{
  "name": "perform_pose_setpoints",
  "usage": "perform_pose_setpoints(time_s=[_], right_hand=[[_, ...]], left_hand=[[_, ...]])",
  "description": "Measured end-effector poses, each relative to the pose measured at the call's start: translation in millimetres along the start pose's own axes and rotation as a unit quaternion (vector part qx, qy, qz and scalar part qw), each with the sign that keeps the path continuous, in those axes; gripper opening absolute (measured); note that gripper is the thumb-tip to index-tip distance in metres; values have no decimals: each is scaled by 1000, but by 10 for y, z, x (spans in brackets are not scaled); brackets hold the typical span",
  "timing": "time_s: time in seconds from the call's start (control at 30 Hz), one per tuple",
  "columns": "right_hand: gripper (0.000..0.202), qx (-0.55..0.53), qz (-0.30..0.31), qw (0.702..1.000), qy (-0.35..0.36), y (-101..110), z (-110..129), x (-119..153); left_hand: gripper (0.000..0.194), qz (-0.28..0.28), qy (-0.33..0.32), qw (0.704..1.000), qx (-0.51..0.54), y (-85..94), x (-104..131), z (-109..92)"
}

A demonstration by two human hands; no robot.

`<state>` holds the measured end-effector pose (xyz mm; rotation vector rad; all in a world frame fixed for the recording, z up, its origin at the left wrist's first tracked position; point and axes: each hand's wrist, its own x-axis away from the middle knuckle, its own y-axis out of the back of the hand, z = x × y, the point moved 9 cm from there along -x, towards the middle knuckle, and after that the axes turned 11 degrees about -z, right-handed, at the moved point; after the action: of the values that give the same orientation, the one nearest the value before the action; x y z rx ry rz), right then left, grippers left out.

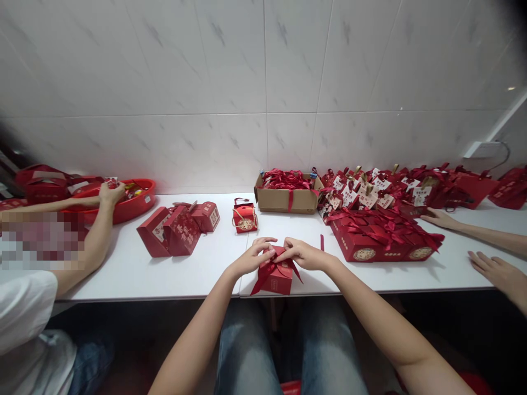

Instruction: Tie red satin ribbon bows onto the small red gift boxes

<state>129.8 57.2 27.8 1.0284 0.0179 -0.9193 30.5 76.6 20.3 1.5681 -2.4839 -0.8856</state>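
A small red gift box (278, 284) stands at the table's front edge, between my two hands. Across its top lies a dark red ribbon (263, 276), its loose ends hanging over the near corners. My left hand (255, 258) is closed in a pinch on the ribbon from the left side. From the right, my right hand (304, 254) pinches the ribbon at the middle of the box top. The fingertips partly hide where the ribbon crosses. Beyond my hands sits a small red box with a gold cord handle (245, 219).
A cardboard box (274, 202) of red ribbons stands near the wall. Finished-looking ribboned boxes (385, 247) lie to its right, near a co-worker's hands (498, 274). Several red boxes (177, 233) stand left. Another person's hands (111, 193) work over a red basin (144, 204).
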Motion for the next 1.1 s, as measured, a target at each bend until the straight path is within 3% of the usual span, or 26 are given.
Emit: perform_pose_setpoints(time_s=[0.2, 0.43, 0.6, 0.8, 1.1], right_hand=[[51, -1, 1, 1000, -2, -17, 14, -8], [51, 1, 6, 1000, -15, -28, -29, 14], [50, 4, -2, 1000, -11, -23, -46, 15], [52, 8, 0, 1000, -10, -15, -29, 11], [51, 0, -9, 1000, -18, -17, -68, 9]], left_hand=[[29, -31, 39, 988, 144, 7, -45, 31], [36, -14, 46, 997, 63, 14, -38, 103], [32, -83, 5, 996, 22, 161, -49, 58], [25, -110, -5, 994, 9, 209, -34, 31], [27, 5, 0, 1000, 10, -20, 10, 19]])
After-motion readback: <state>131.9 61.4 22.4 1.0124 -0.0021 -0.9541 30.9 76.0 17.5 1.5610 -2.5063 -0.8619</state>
